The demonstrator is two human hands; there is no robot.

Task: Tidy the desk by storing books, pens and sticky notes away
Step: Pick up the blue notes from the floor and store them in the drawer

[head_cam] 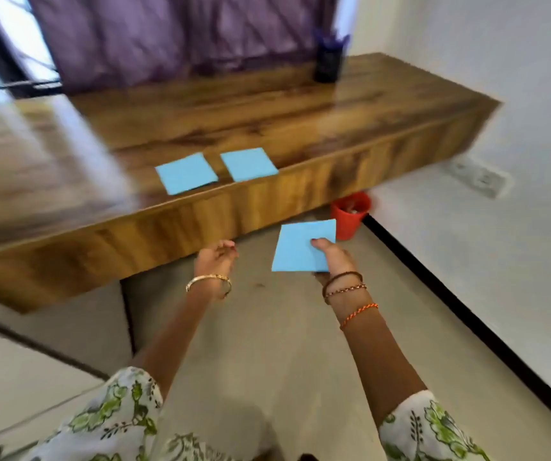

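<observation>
I'm holding a blue sticky note (pixel 300 247) in my right hand (pixel 332 257), thumb pressing on top of the sheet and the other fingers hiding underneath it, out in the air just off the near edge of the wooden desk (pixel 267 104). My left hand (pixel 215 257) is hanging beside it to the left, carrying nothing, fingers loosely curled, close to the desk's front face but not touching it as far as I can tell.

Two more blue sticky notes are lying flat on the desk near its front edge: the left note (pixel 186 173) and the right note (pixel 249 164), sitting side by side with a thin strip of wood showing between them.

Far back on the right of the desk, a dark pen holder (pixel 329 64) is standing upright with blue pens (pixel 330 39) sticking out of it; it's blurring too much for me to count them.

Down on the floor, under the desk's right end, a red bin (pixel 350 214) is sitting against the wall, just beyond the note I'm holding. A purple curtain (pixel 174 31) is hanging behind the desk.
</observation>
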